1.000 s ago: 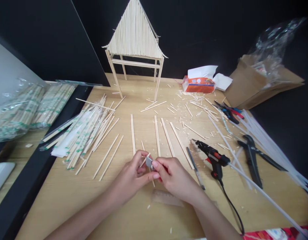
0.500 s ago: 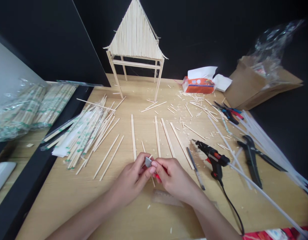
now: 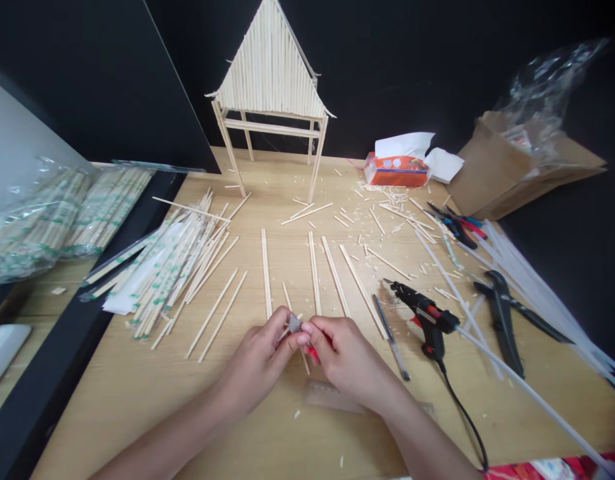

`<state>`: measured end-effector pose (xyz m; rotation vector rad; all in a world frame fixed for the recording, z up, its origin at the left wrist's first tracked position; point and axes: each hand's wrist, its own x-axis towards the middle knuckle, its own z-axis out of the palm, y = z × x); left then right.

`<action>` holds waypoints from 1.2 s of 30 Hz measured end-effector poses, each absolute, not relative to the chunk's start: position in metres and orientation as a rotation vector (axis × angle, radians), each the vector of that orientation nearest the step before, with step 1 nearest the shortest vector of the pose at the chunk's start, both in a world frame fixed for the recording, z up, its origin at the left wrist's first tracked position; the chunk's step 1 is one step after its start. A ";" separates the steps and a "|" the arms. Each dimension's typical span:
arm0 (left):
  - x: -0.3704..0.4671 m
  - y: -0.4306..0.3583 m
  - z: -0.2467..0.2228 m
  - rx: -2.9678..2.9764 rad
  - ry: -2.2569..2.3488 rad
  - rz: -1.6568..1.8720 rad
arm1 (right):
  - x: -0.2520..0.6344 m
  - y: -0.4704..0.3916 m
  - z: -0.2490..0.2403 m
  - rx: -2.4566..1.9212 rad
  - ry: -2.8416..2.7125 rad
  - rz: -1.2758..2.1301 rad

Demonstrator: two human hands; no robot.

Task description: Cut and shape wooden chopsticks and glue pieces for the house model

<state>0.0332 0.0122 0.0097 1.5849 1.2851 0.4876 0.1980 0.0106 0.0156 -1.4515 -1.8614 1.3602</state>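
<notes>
Near the middle of the wooden table my left hand (image 3: 267, 357) and my right hand (image 3: 340, 350) meet, fingertips almost touching. Between them is a small grey piece (image 3: 294, 325), which looks like sandpaper or a blade; its exact kind is unclear. The left fingers pinch a short light stick beside it. My right fingers are closed round something red (image 3: 313, 353), mostly hidden by the hand. Under the hands lies a thin stick (image 3: 306, 361), and a clear ruler (image 3: 332, 397) is partly covered by the right hand. Paired sticks (image 3: 266, 273) stand in a row beyond.
A stick house model (image 3: 272, 73) stands at the back. Bundled sticks (image 3: 162, 273) lie left. At right are a pen (image 3: 391, 339), a glue gun (image 3: 427, 317), a black cutter-like tool (image 3: 502, 323), pliers (image 3: 454, 223), a tissue pack (image 3: 397, 171) and a cardboard box (image 3: 492, 167).
The grey piece between the fingers has tilted slightly and shifted a little left. Both hands have otherwise barely moved.
</notes>
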 end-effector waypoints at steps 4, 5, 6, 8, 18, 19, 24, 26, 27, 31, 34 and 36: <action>0.032 0.012 0.006 1.554 1.292 0.513 | 0.196 0.010 0.017 -1.466 -1.905 1.253; 0.032 0.013 0.005 1.534 1.297 0.520 | 0.195 0.010 0.017 -1.474 -1.912 1.217; 0.032 0.013 0.003 1.511 1.302 0.528 | 0.194 0.009 0.016 -1.482 -1.915 1.182; 0.032 0.013 0.000 1.465 1.310 0.550 | 0.192 0.009 0.014 -1.491 -1.898 1.136; 0.032 0.022 -0.002 1.182 1.101 0.609 | 0.202 0.015 0.010 -1.505 -1.646 1.345; 0.033 0.023 -0.001 1.146 1.057 0.607 | 0.202 0.015 0.011 -1.490 -1.701 1.356; 0.035 0.022 -0.002 1.069 0.969 0.610 | 0.199 0.012 0.012 -1.449 -1.836 1.398; 0.035 0.019 -0.004 1.049 0.926 0.615 | 0.199 0.011 0.011 -1.442 -1.831 1.424; 0.035 0.019 -0.005 1.035 0.897 0.619 | 0.199 0.011 0.011 -1.436 -1.829 1.437; 0.034 0.018 -0.005 0.985 0.822 0.637 | 0.200 0.010 0.010 -1.426 -1.835 1.472; 0.034 0.019 -0.003 0.983 0.821 0.644 | 0.200 0.010 0.010 -1.433 -1.854 1.445; 0.034 0.018 -0.003 0.996 0.839 0.646 | 0.200 0.009 0.010 -1.436 -1.872 1.417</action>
